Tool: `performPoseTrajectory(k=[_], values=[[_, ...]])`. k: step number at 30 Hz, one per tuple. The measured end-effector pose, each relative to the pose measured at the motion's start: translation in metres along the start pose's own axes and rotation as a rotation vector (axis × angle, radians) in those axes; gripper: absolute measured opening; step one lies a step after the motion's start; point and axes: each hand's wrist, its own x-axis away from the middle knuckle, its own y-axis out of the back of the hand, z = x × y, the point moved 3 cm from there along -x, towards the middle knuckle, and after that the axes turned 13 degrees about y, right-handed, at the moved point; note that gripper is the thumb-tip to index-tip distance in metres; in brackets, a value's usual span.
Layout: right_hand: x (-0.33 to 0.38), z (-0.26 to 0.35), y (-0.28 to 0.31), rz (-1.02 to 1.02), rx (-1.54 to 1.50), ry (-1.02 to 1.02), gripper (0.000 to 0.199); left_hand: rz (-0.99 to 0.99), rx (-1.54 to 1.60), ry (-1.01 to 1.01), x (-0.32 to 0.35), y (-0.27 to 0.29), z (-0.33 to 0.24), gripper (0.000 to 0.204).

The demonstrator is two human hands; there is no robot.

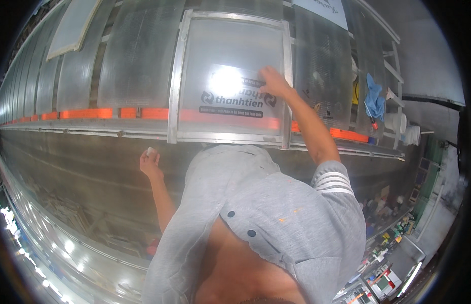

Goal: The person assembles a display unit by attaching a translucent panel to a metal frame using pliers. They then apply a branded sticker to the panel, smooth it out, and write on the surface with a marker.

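My right hand (273, 83) lies with fingers spread flat on the mesh of the screen frame (230, 81), at its three o'clock edge, pressing it steady against the long table (68, 167). My left hand (151, 163), at seven o'clock, is closed around a small white piece (151, 150). The mesh is translucent grey, aluminium-edged, with a dark printed patch.

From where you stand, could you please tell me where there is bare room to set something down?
Bare room: the long glossy table left of the left hand. Crowded: the aluminium-framed mesh screen under the right hand, and the cluttered floor at right.
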Motion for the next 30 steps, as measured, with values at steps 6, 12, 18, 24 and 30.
performPoseTrajectory(k=[6,12,18,24,30], values=[[-0.004,0.024,0.015,0.042,0.157,-0.011,0.067,0.011,-0.028,-0.032,-0.001,-0.004,-0.01,0.039],[-0.002,0.004,-0.005,0.16,0.091,0.038,0.051,0.011,-0.033,-0.018,-0.007,-0.009,-0.012,0.04],[0.001,0.03,0.022,0.058,-0.253,-0.074,0.04,-0.033,-0.036,0.046,0.016,-0.003,-0.004,0.044],[0.058,-0.083,0.113,-0.78,-0.698,-0.344,0.067,-0.056,-0.111,0.039,0.018,-0.007,-0.019,0.043],[0.161,-0.237,0.082,-1.254,-0.957,-0.682,0.052,-0.043,-0.152,-0.013,0.028,-0.022,-0.041,0.043]])
